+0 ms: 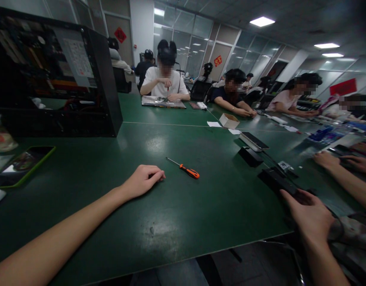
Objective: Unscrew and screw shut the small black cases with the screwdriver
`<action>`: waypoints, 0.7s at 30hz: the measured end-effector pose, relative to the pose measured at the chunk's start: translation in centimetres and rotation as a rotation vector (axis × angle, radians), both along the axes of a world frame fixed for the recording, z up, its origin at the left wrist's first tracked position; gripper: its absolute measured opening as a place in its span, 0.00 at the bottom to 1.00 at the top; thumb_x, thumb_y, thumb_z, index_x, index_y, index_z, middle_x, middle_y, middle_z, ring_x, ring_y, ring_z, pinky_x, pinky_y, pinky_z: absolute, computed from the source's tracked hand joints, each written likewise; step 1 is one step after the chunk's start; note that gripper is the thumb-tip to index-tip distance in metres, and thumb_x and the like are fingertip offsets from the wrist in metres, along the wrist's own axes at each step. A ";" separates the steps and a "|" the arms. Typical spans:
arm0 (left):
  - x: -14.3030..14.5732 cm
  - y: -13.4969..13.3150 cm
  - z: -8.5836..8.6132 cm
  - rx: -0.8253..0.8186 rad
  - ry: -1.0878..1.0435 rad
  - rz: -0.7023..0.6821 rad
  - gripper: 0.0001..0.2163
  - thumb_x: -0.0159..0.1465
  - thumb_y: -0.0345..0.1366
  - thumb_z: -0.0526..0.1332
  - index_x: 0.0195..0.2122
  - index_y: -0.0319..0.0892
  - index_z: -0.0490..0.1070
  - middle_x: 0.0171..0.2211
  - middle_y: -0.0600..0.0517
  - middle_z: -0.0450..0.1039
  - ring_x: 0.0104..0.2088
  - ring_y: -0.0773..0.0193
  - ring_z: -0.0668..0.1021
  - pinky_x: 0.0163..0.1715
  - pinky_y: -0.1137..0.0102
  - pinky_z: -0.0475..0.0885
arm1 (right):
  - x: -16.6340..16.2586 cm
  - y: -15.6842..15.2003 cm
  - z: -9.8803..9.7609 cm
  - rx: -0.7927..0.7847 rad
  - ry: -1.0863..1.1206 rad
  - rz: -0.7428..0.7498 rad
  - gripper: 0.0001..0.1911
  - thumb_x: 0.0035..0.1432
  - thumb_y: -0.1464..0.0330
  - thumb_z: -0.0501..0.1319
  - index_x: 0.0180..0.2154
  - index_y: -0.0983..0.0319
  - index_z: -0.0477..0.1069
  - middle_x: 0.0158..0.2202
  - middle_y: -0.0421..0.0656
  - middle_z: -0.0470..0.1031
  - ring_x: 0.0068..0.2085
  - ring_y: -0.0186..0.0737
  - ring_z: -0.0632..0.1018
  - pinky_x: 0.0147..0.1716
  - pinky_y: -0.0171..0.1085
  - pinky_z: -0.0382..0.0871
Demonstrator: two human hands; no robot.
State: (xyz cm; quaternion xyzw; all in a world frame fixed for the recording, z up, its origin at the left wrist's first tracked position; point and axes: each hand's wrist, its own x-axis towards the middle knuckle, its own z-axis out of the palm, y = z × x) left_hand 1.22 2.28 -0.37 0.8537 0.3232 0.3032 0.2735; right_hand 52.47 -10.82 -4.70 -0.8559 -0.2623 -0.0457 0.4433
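Observation:
My left hand [143, 180] rests on the green table [201, 214], its fingers curled together with the tips pinched against the surface. What they hold, if anything, is too small to see. An orange-handled screwdriver [187, 171] lies just to the right of it, untouched. At the table's right edge my right hand [308, 214] has its thumb and fingers wrapped round the near end of a flat black device [275, 180].
An open black computer case [58, 75] stands at the far left, with a green-cased phone [22, 165] in front of it. A small black box [250, 155], a phone [254, 141] and a cardboard box [229, 120] lie further right. Another person's hands [340, 161] work at the right; several people sit opposite.

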 end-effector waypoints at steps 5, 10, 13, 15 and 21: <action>0.0 0.0 0.0 -0.001 -0.003 -0.008 0.16 0.72 0.37 0.54 0.33 0.40 0.79 0.29 0.51 0.79 0.30 0.64 0.80 0.35 0.72 0.71 | -0.2 0.0 0.1 0.019 -0.001 -0.014 0.33 0.41 0.54 0.70 0.50 0.62 0.79 0.48 0.55 0.82 0.52 0.62 0.80 0.58 0.53 0.70; -0.1 0.2 -0.3 0.008 0.000 -0.005 0.16 0.72 0.37 0.54 0.33 0.41 0.79 0.30 0.51 0.80 0.31 0.64 0.80 0.36 0.72 0.71 | -0.6 0.2 0.4 0.127 0.135 0.043 0.44 0.38 0.55 0.71 0.56 0.70 0.73 0.52 0.62 0.78 0.53 0.62 0.80 0.56 0.52 0.72; -0.1 0.2 -0.2 0.010 -0.001 -0.008 0.16 0.72 0.37 0.54 0.33 0.41 0.79 0.30 0.51 0.79 0.31 0.64 0.80 0.36 0.72 0.71 | -0.9 0.2 0.5 0.140 0.130 -0.003 0.42 0.37 0.56 0.72 0.53 0.71 0.74 0.50 0.62 0.79 0.52 0.63 0.80 0.55 0.53 0.73; -0.1 0.1 -0.2 0.010 -0.001 -0.009 0.16 0.72 0.37 0.54 0.33 0.41 0.79 0.30 0.51 0.79 0.31 0.64 0.80 0.36 0.72 0.72 | -1.0 0.1 0.6 0.161 0.124 -0.023 0.40 0.38 0.57 0.72 0.53 0.70 0.75 0.50 0.60 0.80 0.52 0.61 0.81 0.55 0.52 0.73; 0.0 0.0 0.0 0.011 0.007 -0.007 0.16 0.72 0.37 0.54 0.33 0.40 0.79 0.30 0.51 0.79 0.31 0.64 0.80 0.36 0.72 0.72 | -0.6 -0.1 -0.1 0.218 -0.011 -0.046 0.37 0.41 0.56 0.71 0.53 0.67 0.78 0.46 0.56 0.82 0.49 0.60 0.82 0.54 0.51 0.74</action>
